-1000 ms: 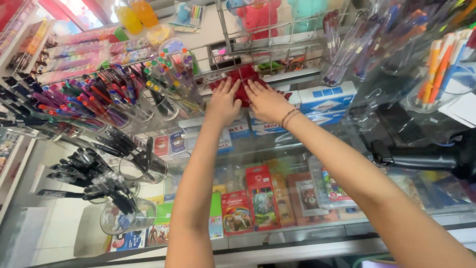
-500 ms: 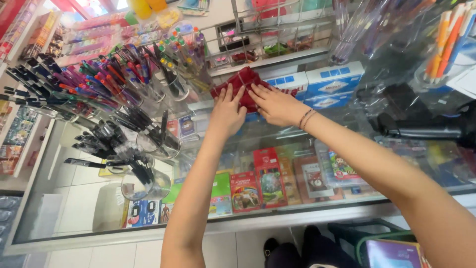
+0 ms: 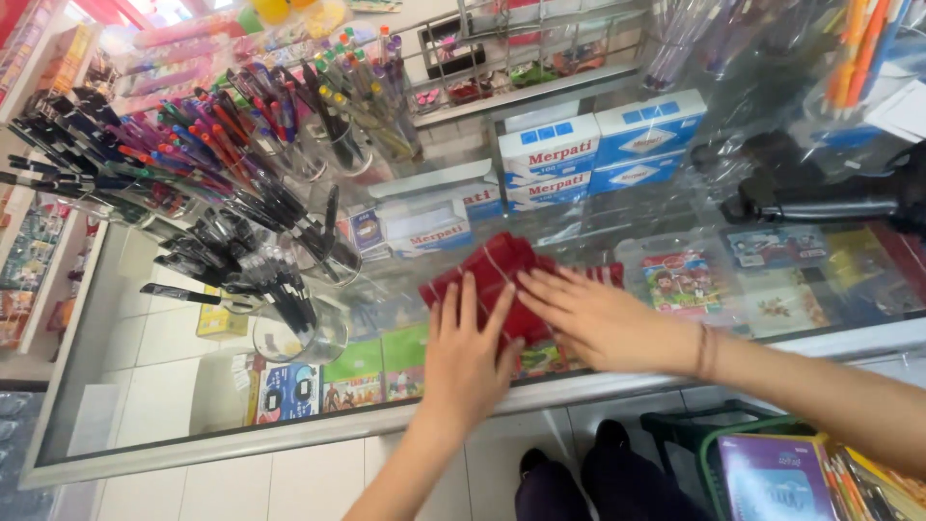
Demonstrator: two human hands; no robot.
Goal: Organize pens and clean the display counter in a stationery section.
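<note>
A stack of flat red packets (image 3: 494,273) lies on the glass counter top (image 3: 183,386) near its front edge. My left hand (image 3: 465,357) presses flat on the stack's near left side, fingers spread. My right hand (image 3: 603,318) rests flat on the stack's right side, fingers pointing left across it. Both palms lie on the packets without curling around them. A thin band circles my right wrist.
Clear cups of pens and markers (image 3: 241,193) crowd the counter's left half. Blue and white boxes (image 3: 588,150) stand behind the packets. A black device (image 3: 820,198) sits at right. Colourful packs (image 3: 367,371) show beneath the glass. A basket with books (image 3: 781,473) stands on the floor at lower right.
Both hands have drawn the red packets from the back of the counter toward the front edge. The view has tipped down and closer to the counter.
</note>
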